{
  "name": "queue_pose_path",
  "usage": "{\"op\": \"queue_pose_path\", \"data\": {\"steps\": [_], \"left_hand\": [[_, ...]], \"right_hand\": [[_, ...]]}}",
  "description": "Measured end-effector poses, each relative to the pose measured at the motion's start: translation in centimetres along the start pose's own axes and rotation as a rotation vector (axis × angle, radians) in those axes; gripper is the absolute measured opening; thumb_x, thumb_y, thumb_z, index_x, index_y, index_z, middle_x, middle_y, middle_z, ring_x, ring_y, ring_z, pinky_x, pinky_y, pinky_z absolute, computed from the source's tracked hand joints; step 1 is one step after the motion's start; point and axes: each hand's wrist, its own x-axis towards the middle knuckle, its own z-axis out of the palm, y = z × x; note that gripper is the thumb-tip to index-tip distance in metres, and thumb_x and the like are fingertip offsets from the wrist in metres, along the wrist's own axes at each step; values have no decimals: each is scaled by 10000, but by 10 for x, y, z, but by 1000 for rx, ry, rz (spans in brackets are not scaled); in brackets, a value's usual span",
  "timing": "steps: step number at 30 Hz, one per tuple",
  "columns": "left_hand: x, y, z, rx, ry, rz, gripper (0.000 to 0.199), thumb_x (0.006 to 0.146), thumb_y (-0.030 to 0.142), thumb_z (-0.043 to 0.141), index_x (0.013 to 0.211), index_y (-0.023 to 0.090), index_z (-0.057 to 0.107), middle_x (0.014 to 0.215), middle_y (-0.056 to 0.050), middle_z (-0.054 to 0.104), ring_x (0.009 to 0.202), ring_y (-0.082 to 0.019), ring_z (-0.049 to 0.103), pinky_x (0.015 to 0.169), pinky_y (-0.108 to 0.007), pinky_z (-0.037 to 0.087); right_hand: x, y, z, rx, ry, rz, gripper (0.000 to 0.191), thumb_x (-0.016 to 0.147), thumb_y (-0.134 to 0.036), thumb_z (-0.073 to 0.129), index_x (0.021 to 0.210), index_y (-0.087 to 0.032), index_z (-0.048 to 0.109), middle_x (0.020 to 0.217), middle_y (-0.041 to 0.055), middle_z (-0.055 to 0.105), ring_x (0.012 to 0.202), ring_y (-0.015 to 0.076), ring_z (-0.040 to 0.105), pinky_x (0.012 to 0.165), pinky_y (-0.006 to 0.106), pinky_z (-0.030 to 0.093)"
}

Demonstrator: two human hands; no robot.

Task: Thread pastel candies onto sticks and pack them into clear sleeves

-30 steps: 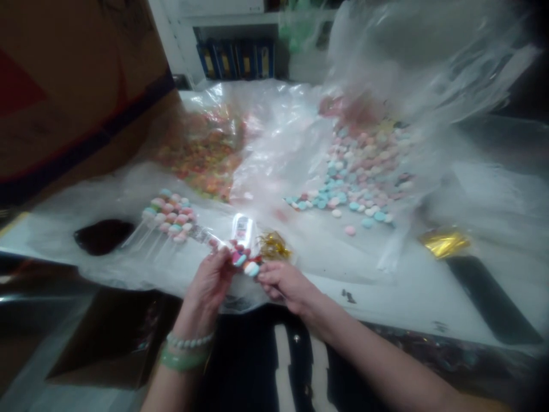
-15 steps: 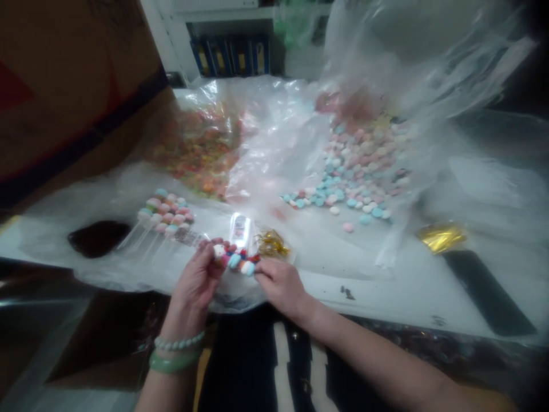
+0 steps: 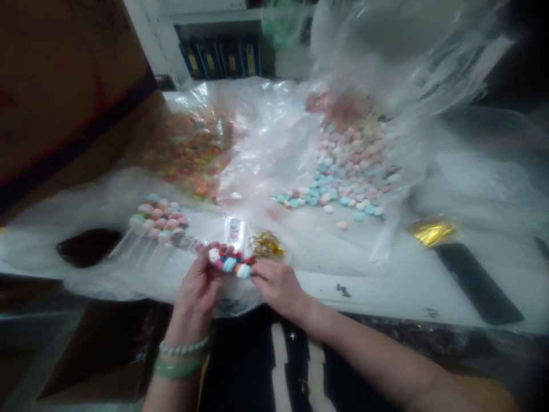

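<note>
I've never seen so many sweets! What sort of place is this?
It looks like a small workroom for packing sweets: a heap of pastel candies on clear plastic sheeting, candy sticks lined up nearby, and gold twist ties.

A plastic sheet on the table holds a left candy heap and a right candy heap, with candy sticks before the left.
</note>
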Motion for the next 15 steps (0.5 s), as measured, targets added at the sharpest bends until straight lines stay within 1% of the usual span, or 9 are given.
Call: {"op": "queue_pose_path", "data": {"steps": [1,3,5,7,8,10,12,13,15], "left_hand": [[0,-1,-1,21,-23,3,318,1006,153,421,823,92,674,826,-106,714,770,-192,725,727,-299,625],[1,-3,-4,71,-64,17,281,993,142,450,842,95,683,835,-108,716,760,-184,719,720,-283,620],[4,-6,-6,120,-90,30,172,949,135,549,856,102,691,844,-103,721,759,-185,714,711,-275,617],[7,-10,-7,146,-107,29,44,874,142,674,852,109,694,839,-94,724,762,-192,710,695,-277,616],[8,-11,-8,151,-114,24,48,836,147,723,851,112,694,839,-89,725,762,-196,708,687,-281,617],[8,-10,-9,163,-128,14,117,787,157,778,859,117,694,842,-82,725,756,-198,704,670,-285,614],[5,-6,-11,190,-125,7,125,789,158,776,874,118,692,850,-83,725,759,-198,700,675,-293,610],[3,-4,-11,205,-109,5,106,802,154,762,868,115,689,841,-83,721,753,-195,695,674,-290,606],[1,-4,-3,220,-98,-40,79,836,160,729,877,112,682,850,-86,714,756,-186,683,682,-290,597]], "right_hand": [[3,-1,-1,139,-26,116,123,823,-121,577,731,-186,625,731,-3,607,715,138,538,669,251,379],[7,-1,-5,446,-99,397,116,767,-106,587,677,-178,591,615,-27,543,608,119,495,580,229,357],[11,2,-10,774,-192,662,93,735,-102,580,672,-169,563,531,-45,473,482,90,398,467,203,276],[13,7,-15,1077,-301,822,78,720,-99,588,702,-160,543,508,-62,436,416,59,296,416,178,192],[13,9,-17,1191,-356,862,88,717,-93,593,713,-157,532,504,-72,421,403,46,257,409,166,168],[14,11,-14,1311,-440,898,105,731,-84,585,727,-158,511,497,-87,393,391,35,215,405,152,158],[15,9,-6,1231,-424,891,113,766,-76,551,728,-165,494,493,-88,391,381,40,226,398,155,177],[15,6,-3,1108,-386,844,121,788,-72,535,726,-167,494,496,-82,401,380,46,251,395,158,196],[14,1,-5,698,-249,578,138,855,-92,518,737,-162,529,530,-59,460,405,62,350,406,166,280]]}}
